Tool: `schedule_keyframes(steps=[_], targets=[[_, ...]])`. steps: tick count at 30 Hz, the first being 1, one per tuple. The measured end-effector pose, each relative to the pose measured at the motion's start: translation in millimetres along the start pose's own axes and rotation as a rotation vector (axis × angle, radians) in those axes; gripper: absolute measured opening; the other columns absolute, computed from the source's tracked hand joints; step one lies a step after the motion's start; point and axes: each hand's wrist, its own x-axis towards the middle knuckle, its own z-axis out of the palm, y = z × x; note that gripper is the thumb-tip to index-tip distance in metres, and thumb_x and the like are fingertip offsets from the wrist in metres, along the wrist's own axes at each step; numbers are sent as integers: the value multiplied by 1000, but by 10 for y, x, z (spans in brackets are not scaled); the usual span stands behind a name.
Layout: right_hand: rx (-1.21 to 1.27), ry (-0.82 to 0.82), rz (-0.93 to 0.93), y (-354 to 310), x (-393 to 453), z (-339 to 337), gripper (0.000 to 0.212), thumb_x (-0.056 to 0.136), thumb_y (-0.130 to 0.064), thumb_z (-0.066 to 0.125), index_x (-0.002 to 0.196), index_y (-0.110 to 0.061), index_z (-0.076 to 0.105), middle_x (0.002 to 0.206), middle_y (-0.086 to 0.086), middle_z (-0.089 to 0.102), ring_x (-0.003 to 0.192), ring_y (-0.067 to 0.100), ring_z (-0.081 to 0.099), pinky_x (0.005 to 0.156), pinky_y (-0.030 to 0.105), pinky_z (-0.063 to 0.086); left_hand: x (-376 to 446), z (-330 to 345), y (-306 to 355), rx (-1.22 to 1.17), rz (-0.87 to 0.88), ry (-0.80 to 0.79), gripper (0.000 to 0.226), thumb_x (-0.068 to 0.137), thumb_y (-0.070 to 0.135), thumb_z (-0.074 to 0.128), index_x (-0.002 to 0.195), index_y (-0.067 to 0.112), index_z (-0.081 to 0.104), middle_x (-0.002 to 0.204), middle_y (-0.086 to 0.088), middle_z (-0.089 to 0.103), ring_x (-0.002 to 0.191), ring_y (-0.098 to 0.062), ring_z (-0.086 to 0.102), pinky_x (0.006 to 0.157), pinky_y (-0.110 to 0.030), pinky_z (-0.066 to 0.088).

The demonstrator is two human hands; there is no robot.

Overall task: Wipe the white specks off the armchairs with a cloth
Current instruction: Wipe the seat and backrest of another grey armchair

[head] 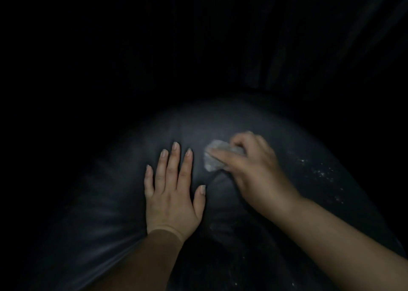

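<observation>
Two hands work on a dark armchair cushion (110, 202). Left hand (174, 193) lies flat near the cushion's middle, fingers spread and straight. Just beside it, the right hand (251, 169) is curled round a crumpled pale cloth (217, 156), pressing it down. White specks (320, 171) dot the cushion toward its right edge

Head view, close, looking down on armchair (110, 213).

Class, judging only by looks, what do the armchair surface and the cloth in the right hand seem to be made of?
Armchair: probably leather or vinyl; dark, smooth, with a soft sheen and stretched creases. Cloth: seemingly soft woven or paper-like fabric; pale grey, matte, crumpled in the right hand. Blur leaves it open.
</observation>
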Motion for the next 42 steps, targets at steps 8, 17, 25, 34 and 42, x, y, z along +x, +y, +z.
schedule_keyframes(steps=[8,17,25,34,42], targets=[[-25,282,268,167,-2,-43,36,82,-13,62,108,-38,62,102,-6,39,93,19,42,81,40,45,0,-12,5,10,-5,18,70,87,45,36,150,16,24,158,-10,22,145,-28,18,116,-49,6],[-12,426,371,551,-435,-297,42,85,-7,63,120,-30,64,104,-5,38,98,20,46,91,23,38,14,13,39,25,-6,48,69,88,45,34,151,15,26,158,-11,21,145,-30,19,116,-50,6],[125,216,287,158,-828,-53,28,87,-29,56,112,-43,60,103,-13,42,97,12,43,85,17,36,8,0,52,16,-11,52,69,88,44,34,150,15,26,159,-11,21,145,-30,18,117,-51,6],[-6,250,351,356,-439,-180,39,88,-18,57,120,-39,60,108,-4,40,100,18,39,85,26,34,5,10,41,27,-6,56,69,90,45,32,152,16,23,159,-10,20,146,-30,15,118,-48,2],[-27,354,437,703,-536,-488,40,85,-6,64,120,-25,66,104,-2,39,100,24,48,92,29,40,19,5,55,29,-17,59,69,89,45,31,151,15,24,159,-11,21,146,-30,15,117,-48,1]])
